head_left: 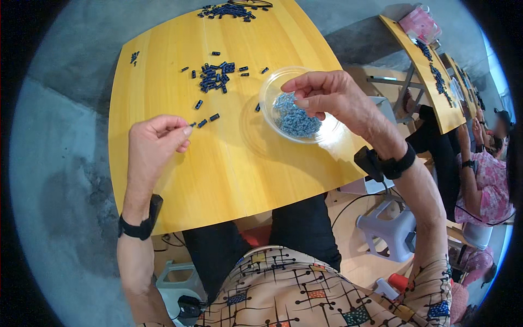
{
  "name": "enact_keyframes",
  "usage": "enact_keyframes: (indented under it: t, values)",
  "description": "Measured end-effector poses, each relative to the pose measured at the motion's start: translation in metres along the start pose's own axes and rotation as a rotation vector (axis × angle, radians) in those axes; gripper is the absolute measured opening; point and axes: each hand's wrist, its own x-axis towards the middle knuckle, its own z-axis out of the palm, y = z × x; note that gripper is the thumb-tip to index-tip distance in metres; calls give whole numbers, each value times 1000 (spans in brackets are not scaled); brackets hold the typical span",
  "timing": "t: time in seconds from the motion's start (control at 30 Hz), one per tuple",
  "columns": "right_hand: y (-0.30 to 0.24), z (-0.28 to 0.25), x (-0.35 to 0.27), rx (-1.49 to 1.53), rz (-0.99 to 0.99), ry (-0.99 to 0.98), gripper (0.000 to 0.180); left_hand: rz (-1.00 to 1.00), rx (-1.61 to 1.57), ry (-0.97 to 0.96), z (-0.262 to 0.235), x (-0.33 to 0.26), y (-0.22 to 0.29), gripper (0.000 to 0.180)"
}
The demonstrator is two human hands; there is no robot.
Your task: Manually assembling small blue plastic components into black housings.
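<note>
My left hand point(158, 137) is closed in a pinch above the left part of the table. A small dark blue piece point(193, 125) sticks out at its thumb and fingertip. Two short dark cylindrical parts point(208, 120) lie just beyond that fingertip. Over the round clear plastic bowl point(271, 122) hovers my right hand point(335, 98), its fingers bent and its index tip and thumb apart. A heap of tiny light blue pieces point(299, 122) fills the bottom of the bowl. Nothing can be made out in the right hand.
A loose pile of dark cylindrical parts point(214, 79) lies mid-table on the yellow tabletop point(218, 185). Another pile point(229, 11) sits at the far edge, a few small pieces point(134, 57) at far left. To the right are a plastic stool point(384, 226), other tables and seated people.
</note>
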Motion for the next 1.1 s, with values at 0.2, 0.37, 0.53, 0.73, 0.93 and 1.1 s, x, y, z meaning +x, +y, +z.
enact_keyframes:
  t: [0.2,0.37,0.53,0.73,0.93,1.1]
  values:
    - [5,4,1,-346,-227,8,18,240,378,21,20,-27,-4,4]
    - [12,0,7,-931,-501,48,19,386,501,21,24,-25,-4,4]
    - [2,-1,1,-501,-288,53,13,70,64,-62,26,-37,5,5]
    - [-11,9,-20,117,4,4,13,-65,-239,-151,37,-48,25,7]
    - [-15,20,-38,261,45,-32,16,-25,-256,-118,45,-53,21,7]
    - [3,51,-64,174,-31,-13,14,-33,-160,-72,40,-64,10,8]
